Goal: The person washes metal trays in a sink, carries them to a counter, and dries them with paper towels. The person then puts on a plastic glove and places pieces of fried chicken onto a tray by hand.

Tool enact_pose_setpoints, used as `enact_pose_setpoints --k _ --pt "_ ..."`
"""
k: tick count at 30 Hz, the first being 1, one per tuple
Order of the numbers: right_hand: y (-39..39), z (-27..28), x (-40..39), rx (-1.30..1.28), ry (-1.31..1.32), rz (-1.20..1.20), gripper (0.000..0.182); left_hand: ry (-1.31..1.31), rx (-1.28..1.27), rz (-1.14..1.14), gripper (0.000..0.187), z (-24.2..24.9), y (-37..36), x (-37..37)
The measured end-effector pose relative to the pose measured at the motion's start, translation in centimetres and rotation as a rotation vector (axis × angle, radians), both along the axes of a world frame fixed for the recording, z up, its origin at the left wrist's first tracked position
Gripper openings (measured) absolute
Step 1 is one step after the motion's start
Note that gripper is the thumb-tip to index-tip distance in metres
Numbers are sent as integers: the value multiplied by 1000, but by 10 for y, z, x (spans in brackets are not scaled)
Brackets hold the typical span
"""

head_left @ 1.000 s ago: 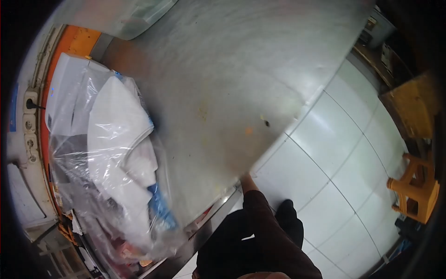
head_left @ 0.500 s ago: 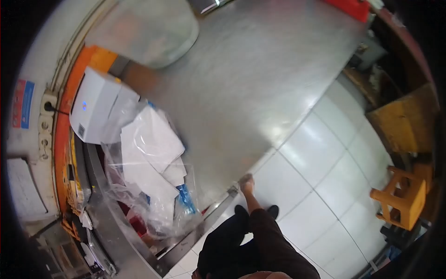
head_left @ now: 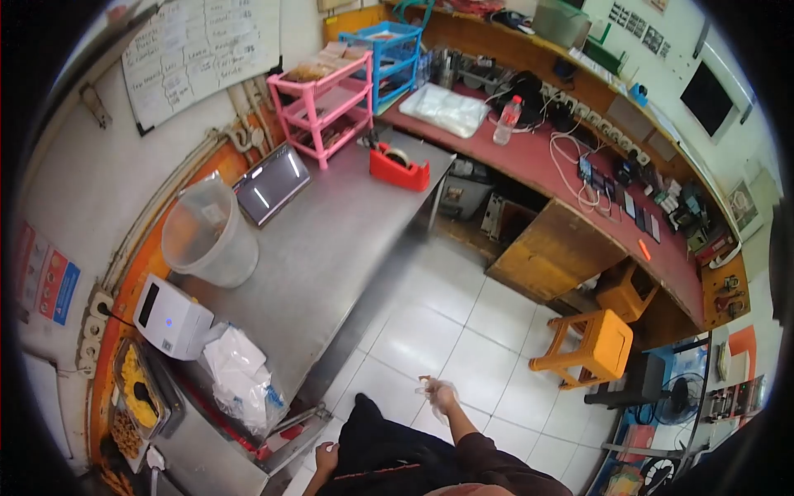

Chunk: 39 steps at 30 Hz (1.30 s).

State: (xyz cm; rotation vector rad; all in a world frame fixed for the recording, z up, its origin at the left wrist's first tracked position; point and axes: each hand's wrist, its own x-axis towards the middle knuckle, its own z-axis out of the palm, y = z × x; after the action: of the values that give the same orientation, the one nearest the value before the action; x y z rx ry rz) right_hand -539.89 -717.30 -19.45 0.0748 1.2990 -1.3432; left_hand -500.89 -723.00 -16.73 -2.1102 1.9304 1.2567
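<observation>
My right hand (head_left: 442, 397) is held out over the tiled floor, away from the counter. Thin clear plastic, like a disposable glove, shows around it, and its fingers are apart. Low in the head view, my left hand (head_left: 327, 457) hangs beside my dark clothing near the metal counter's corner. Its fingers are curled in, with nothing visible in them. Close to that corner lies a clear plastic bag (head_left: 263, 401) with white sheets (head_left: 235, 362) in it. A white boxy device (head_left: 172, 318) with a blue light stands behind the bag.
On the steel counter (head_left: 310, 273) are a translucent bin (head_left: 217, 236), a tablet (head_left: 273, 183), a red tape dispenser (head_left: 399, 168) and a pink rack (head_left: 327, 103). A red-topped desk (head_left: 529, 169) holds a bottle (head_left: 508, 121) and cables. An orange stool (head_left: 591, 347) stands on the floor.
The head view has lifted, bringing the far desk and racks into sight. My right hand has moved from beside the counter's edge out over the floor. My left hand shows more clearly.
</observation>
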Motion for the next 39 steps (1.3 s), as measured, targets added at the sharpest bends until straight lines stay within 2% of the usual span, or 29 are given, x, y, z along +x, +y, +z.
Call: enact_pose_setpoints --k 2,3,4,6,8,9,10,12,15,18,22,24,25,26,28,29,32,39 --pt "-24 21 -50 -78 -38 -26 19 -29 59 -47 35 -4 -24 -19" --pt "-41 31 -77 -59 64 -60 21 50 -56 -415 36 -69 -34 7" --pt "-59 38 -105 -41 168 -96 24 8 101 -284 36 -58 -53 -7" --pt "-95 53 -159 -49 194 -154 29 -41 296 -286 36 -45 -87 -36" --pt "-132 74 -219 94 193 -182 30 -70 419 -314 36 -38 -125 -73" --pt "-147 75 -244 115 327 -206 28 -73 450 -335 37 -34 -140 -92" --pt "-157 52 -275 138 322 -200 28 -63 459 -353 37 -31 -154 -113" --pt "-183 0 -336 -43 509 -314 27 -49 427 -388 37 -25 -185 -160" --pt "-225 64 -396 -19 389 -302 30 -7 337 -358 37 -15 -225 -228" --pt "-280 82 -453 98 392 -308 30 34 269 -287 38 0 -261 -291" --pt "-361 50 -553 94 457 -234 28 63 218 -170 38 6 -311 -377" --pt "-412 44 -599 -31 278 -327 24 53 206 -97 38 15 -331 -418" --pt "-431 9 -625 -161 284 -420 25 45 206 -57 39 18 -340 -436" --pt "-451 -28 -650 -102 280 -420 26 34 213 -18 39 21 -346 -451" --pt "-474 -134 -691 80 250 -439 29 6 237 66 39 27 -354 -482" --pt "-482 -213 -708 172 172 -484 30 -4 252 109 39 31 -355 -495" --pt "-511 -143 -709 295 248 -403 31 -16 291 230 40 48 -352 -538" --pt "-537 -130 -735 397 303 -193 32 1 328 477 41 80 -305 -594"
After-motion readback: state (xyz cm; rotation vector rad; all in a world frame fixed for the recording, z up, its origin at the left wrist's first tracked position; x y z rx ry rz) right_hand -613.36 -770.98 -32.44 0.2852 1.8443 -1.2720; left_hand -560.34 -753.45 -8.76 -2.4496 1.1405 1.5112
